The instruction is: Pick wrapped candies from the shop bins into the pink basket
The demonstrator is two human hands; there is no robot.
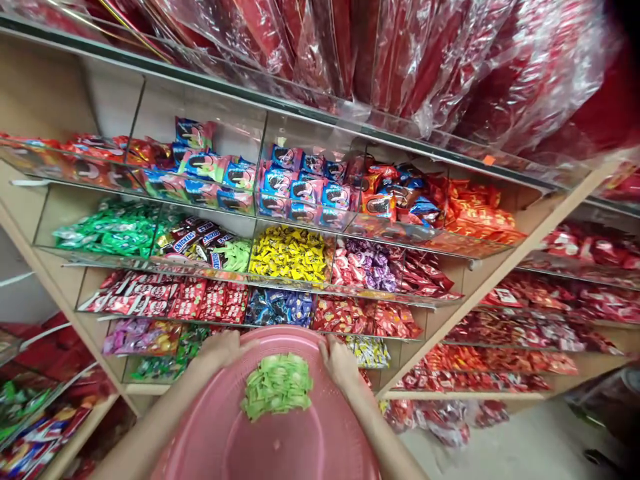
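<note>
A large pink plastic basin [280, 450] is held in front of me, its far rim close to the candy shelves. My left hand [223, 348] grips the rim on the left, fingers closed round it. On the opposite side, my right hand [340, 360] is closed on the rim too. Inside the basin, toward the far side, lies a heap of small green-wrapped candies [278, 385]. Similar light green candies [234, 256] sit in a shelf compartment beside Snickers bars [194, 235]. The basin's near part runs out of the view at the bottom.
Tiered shelves with clear dividers hold yellow candies [290, 255], green packets [107, 228] and blue-pink cookie packs [290, 183]. Plastic-wrapped red items [390, 60] lie on the top glass shelf. More racks of red packets [525, 293] stand at right, with bags [445, 420] on the floor.
</note>
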